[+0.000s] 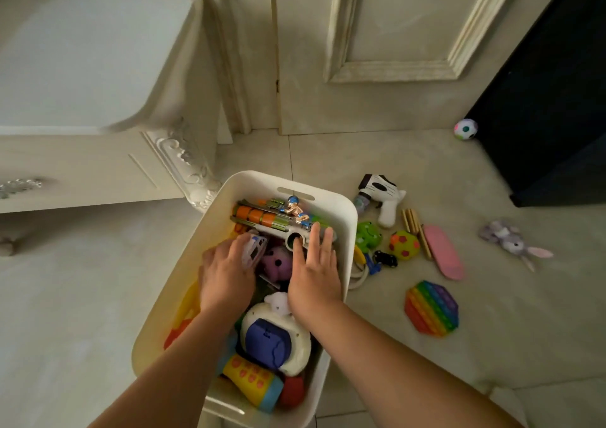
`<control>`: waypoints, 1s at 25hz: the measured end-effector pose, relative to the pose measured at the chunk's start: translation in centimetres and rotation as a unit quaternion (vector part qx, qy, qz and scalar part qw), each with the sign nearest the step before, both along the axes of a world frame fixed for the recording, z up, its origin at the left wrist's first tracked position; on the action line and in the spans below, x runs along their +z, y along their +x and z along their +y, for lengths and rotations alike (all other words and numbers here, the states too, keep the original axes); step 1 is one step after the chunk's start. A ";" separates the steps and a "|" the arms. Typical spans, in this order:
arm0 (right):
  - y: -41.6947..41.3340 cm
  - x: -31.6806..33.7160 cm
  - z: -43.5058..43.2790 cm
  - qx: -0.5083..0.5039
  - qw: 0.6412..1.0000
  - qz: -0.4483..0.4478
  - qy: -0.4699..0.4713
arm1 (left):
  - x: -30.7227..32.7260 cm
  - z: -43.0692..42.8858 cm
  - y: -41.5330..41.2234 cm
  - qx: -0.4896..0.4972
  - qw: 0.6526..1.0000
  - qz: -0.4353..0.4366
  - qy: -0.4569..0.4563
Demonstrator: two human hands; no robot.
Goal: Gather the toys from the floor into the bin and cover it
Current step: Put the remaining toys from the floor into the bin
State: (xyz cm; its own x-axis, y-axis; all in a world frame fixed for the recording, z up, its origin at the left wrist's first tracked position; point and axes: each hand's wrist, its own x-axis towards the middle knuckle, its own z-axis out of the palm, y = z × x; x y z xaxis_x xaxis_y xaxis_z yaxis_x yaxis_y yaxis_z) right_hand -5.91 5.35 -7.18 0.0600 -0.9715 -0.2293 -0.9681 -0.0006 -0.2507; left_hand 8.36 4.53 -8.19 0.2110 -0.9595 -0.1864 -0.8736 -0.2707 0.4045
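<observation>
Bin part-filled, floor not yet cleared

My left hand (226, 273) curls around a small white toy (254, 249), my right hand (314, 271) lies flat and released on the pile in the bin (347, 227); the rainbow pad (431, 309), rabbit (515, 242) and ball (465, 129) remain on the floor, no lid in view.

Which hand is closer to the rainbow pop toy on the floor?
Right. The right hand is inside the bin by the wall nearest the rainbow pop toy; the left hand is farther across.
</observation>
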 end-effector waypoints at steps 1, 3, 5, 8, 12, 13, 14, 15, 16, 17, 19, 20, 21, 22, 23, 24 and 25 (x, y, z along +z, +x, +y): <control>-0.1 0.1 0.0 0.003 1.000 0.002 0.009 | 0.1 -0.5 0.4 0.000 0.999 -0.036 0.013; -0.2 0.7 -0.3 0.007 1.000 -0.007 0.025 | 0.7 -1.2 0.5 0.019 0.997 -0.049 0.053; -0.3 1.7 -0.8 -0.005 0.997 -0.077 0.004 | 1.8 -2.0 -0.6 0.026 0.999 -0.029 0.029; -2.6 3.0 -1.6 -0.075 0.945 -0.264 -0.180 | 3.9 -3.4 -4.3 0.008 0.989 0.022 -0.145; -9.9 2.7 -4.1 -0.209 0.887 -0.291 -0.291 | 6.4 -5.1 -11.6 -0.099 0.956 0.079 -0.265; -12.0 2.2 -5.0 -0.246 0.882 -0.285 -0.283 | 6.7 -5.5 -13.6 -0.123 0.950 0.105 -0.269; -14.1 1.6 -5.8 -0.278 0.881 -0.273 -0.267 | 6.9 -5.7 -15.6 -0.142 0.944 0.134 -0.265; -16.4 0.6 -6.6 -0.303 0.886 -0.256 -0.242 | 6.6 -6.0 -17.8 -0.159 0.941 0.164 -0.249; -18.6 -0.3 -7.1 -0.316 0.894 -0.242 -0.207 | 6.4 -6.0 -19.9 -0.177 0.940 0.190 -0.222; -20.5 -1.3 -7.7 -0.325 0.901 -0.237 -0.163 | 5.8 -5.9 -21.8 -0.196 0.938 0.213 -0.189; -23.3 -3.2 -9.1 -0.333 0.906 -0.249 -0.078 | 3.9 -6.0 -24.7 -0.203 0.942 0.250 -0.097; -24.1 -4.4 -10.1 -0.328 0.910 -0.247 -0.055 | 2.5 -6.3 -25.6 -0.177 0.948 0.265 -0.028; -24.3 -5.2 -10.8 -0.314 0.917 -0.240 -0.045 | 1.4 -6.5 -25.7 -0.135 0.950 0.277 0.044; -24.3 -6.2 -11.8 -0.295 0.926 -0.233 -0.037 | 0.0 -7.1 -25.7 -0.093 0.948 0.288 0.097; -24.2 -7.3 -13.0 -0.276 0.933 -0.229 -0.029 | -1.3 -7.6 -25.7 -0.057 0.944 0.301 0.125; -23.9 -8.1 -14.2 -0.256 0.940 -0.224 -0.015 | -2.1 -8.0 -25.5 -0.023 0.941 0.310 0.131; -23.5 -8.9 -15.4 -0.235 0.947 -0.218 0.002 | -2.8 -8.3 -25.3 0.012 0.939 0.317 0.132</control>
State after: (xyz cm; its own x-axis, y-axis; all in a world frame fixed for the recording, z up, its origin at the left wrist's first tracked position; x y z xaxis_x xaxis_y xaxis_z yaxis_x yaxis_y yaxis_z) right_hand -29.43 -10.02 -16.05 -0.2891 -0.9135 -0.2863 -0.6658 0.4068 -0.6255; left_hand -16.91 -3.80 -11.03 -0.0023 -0.8581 -0.5134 -0.4717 -0.4518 0.7572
